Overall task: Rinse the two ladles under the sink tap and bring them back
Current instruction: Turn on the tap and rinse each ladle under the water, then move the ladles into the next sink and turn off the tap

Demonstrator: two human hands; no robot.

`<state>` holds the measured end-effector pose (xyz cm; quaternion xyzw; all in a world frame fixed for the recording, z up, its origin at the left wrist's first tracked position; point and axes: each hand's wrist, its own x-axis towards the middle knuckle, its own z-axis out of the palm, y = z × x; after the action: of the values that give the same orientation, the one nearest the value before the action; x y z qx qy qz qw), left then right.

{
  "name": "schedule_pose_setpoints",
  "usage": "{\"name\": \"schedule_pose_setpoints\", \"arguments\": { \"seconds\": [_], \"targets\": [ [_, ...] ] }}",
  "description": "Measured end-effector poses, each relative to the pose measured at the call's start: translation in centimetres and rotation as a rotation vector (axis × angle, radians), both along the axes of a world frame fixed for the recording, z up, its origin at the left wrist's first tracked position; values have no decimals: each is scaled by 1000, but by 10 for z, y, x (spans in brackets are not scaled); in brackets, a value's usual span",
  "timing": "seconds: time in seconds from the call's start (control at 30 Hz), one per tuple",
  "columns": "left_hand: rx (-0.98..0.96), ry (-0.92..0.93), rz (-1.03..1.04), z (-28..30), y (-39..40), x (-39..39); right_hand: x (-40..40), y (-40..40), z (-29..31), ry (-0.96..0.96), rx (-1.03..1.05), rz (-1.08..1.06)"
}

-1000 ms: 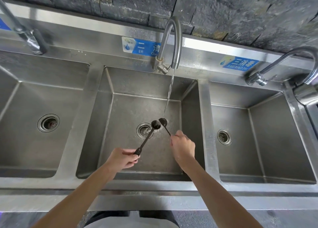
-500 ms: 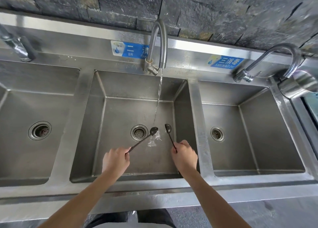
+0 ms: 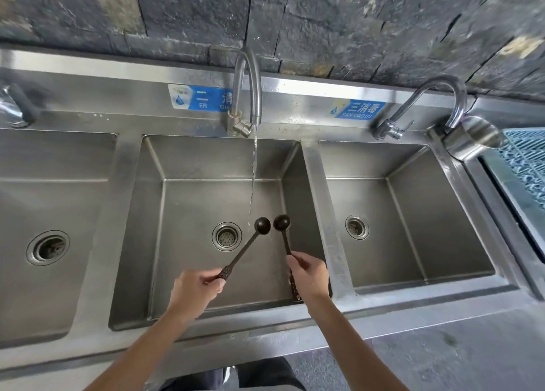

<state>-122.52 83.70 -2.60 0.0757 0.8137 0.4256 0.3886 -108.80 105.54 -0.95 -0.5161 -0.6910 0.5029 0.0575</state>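
Two small dark ladles hang over the middle sink basin (image 3: 188, 202). My left hand (image 3: 194, 287) grips the handle end of the left ladle (image 3: 262, 225), whose bowl sits just under the thin water stream. My right hand (image 3: 309, 275) holds the right ladle (image 3: 282, 223) by its handle, its bowl right beside the stream and close to the other bowl. The middle tap (image 3: 247, 93) is running, and the water falls from its spout down to the bowls.
A three-basin steel sink stands against a dark stone wall. The left basin (image 3: 59, 202) and right basin (image 3: 413, 202) each have a drain. A second tap (image 3: 424, 104) arches over the right basin. A blue grid mat (image 3: 528, 160) lies at far right.
Both ladle bowls have come together under the stream; earlier they were apart, the right one clear of the water. My view has shifted left and slightly down.
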Motion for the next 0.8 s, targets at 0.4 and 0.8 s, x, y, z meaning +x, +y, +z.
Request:
{"name": "schedule_pose_setpoints", "arguments": {
  "seconds": [0.4,0.8],
  "targets": [
    [210,-453,193,41,96,37,58,64,35,396,-327,-364],
    [81,-629,376,39,278,104,118,210,17,325,-389,-437]
  ]
}}
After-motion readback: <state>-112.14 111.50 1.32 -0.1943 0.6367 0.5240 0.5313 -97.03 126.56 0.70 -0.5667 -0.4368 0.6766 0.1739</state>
